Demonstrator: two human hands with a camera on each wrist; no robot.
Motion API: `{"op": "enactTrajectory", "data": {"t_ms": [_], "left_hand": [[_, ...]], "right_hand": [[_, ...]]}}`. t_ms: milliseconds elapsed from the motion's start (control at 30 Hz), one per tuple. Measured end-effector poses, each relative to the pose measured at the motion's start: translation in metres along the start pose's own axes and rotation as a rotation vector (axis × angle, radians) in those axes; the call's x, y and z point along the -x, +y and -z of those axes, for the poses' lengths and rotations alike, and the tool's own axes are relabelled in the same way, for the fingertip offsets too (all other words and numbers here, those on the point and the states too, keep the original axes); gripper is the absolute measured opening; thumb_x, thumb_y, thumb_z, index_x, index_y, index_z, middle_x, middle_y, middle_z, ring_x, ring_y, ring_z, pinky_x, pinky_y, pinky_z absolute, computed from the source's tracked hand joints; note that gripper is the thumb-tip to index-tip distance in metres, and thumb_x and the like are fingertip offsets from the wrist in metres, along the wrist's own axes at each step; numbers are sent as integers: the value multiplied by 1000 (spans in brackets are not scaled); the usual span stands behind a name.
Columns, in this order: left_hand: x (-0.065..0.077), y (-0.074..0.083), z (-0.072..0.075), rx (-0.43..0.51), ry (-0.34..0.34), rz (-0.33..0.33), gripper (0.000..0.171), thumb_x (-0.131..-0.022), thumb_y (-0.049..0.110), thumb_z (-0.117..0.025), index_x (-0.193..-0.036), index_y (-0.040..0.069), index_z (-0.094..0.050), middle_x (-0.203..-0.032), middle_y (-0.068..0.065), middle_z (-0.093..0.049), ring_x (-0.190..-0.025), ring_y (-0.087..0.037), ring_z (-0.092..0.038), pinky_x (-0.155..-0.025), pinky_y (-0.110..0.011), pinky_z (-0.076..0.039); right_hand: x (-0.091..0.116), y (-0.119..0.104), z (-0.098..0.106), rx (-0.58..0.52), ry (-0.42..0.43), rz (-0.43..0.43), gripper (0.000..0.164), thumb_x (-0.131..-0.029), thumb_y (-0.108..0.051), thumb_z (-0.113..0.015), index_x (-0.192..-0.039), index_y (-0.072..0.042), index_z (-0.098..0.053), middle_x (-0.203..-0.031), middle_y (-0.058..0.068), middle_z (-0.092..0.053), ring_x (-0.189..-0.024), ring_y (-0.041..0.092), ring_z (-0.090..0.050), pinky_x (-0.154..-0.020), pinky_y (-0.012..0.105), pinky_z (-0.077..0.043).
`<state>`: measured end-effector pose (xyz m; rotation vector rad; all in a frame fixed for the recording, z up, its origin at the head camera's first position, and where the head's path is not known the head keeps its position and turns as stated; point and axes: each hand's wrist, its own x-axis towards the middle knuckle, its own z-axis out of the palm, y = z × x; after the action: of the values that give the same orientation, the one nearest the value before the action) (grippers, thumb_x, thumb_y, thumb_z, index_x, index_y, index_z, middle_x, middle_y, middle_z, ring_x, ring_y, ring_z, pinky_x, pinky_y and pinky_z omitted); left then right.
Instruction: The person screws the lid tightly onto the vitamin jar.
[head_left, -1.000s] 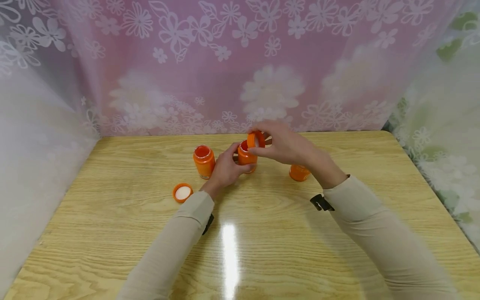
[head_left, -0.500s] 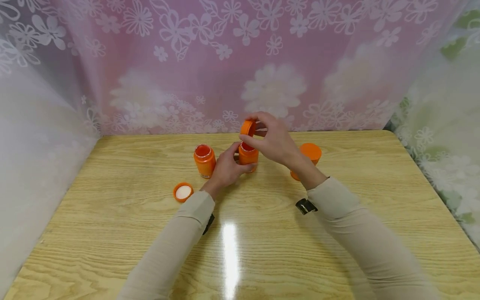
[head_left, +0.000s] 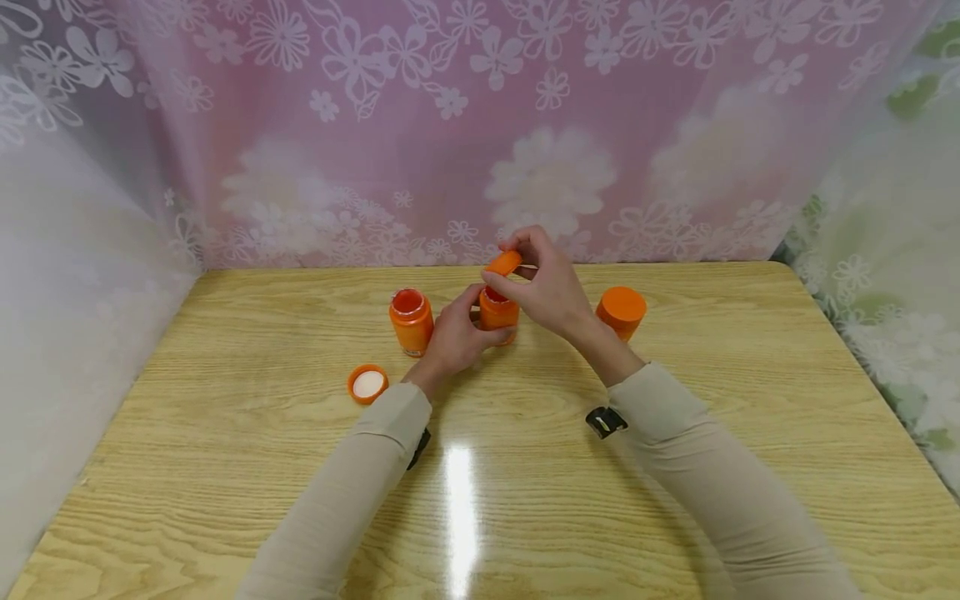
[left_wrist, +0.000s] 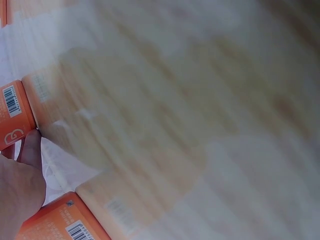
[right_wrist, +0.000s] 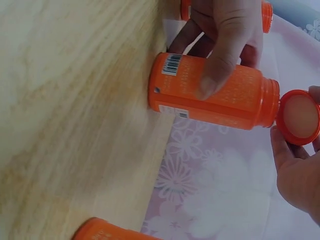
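Observation:
My left hand (head_left: 457, 335) grips an orange plastic bottle (right_wrist: 215, 92) round its body; it stands upright on the table with its mouth uncovered. Just over that mouth, my right hand (head_left: 549, 287) pinches an orange screw cap (head_left: 503, 263) by its edge, tilted. In the right wrist view the cap's pale liner (right_wrist: 300, 116) shows, with its rim right at the bottle's neck. Left of my left hand stands a second uncapped orange bottle (head_left: 411, 325). Its neighbour on the table is a loose cap (head_left: 368, 385), lying with the white inside up.
A third orange bottle (head_left: 622, 312), with its cap on, stands to the right behind my right forearm. The wood-grain table (head_left: 300, 467) ends at the back against a pink flowered curtain (head_left: 420, 167). Pale curtains hang at both sides.
My right hand has moved slightly left and tipped the cap from upright on its edge to a flatter tilt over the bottle. The capped bottle at right has come into view. My left hand keeps still.

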<state>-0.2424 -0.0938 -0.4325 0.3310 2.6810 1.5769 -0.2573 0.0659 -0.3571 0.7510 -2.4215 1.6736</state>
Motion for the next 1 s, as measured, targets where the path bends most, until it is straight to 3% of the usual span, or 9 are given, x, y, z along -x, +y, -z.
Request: {"op": "enactTrajectory", "data": {"t_ms": [267,500,733,1000], "left_hand": [[0,-1,0,7,-3,-10,67,-80,28,-79,-137,24,-46,-123,1,-55,-107,-17,-59,-93,-29,-46],[1,-2,1,19,2,-5,61,-79,27,-80,-132,24,-49,-119,1,-56,-105,-17,-59,-92,-31,-47],[1,-2,0,14,-2,-1,60,-79,28,-80,-130,23,-49,-118,1,-56,-104,-17,-59,-92,-30,-48],[1,-2,1,20,-8,-3,61,-79,28,-80,-131,21,-49,-117,1,-56,-105,-18,-60,-91,-31,-48]], "right_hand": [[4,3,-2,-32,22,24,29,-84,-13,-74,-93,-3,-48,-122,8,-57,-110,18,-57,-93,30,-47],[12,-16,-4,-28,-2,43,25,-84,0,-70,-87,6,-46,-119,20,-53,-112,31,-54,-95,40,-46],[11,16,-8,11,1,-6,28,-85,-17,-73,-89,-5,-48,-121,3,-54,-113,16,-53,-96,31,-44],[12,23,-11,7,9,-16,29,-85,-21,-74,-88,-7,-48,-123,2,-54,-118,15,-51,-99,32,-41]]}}
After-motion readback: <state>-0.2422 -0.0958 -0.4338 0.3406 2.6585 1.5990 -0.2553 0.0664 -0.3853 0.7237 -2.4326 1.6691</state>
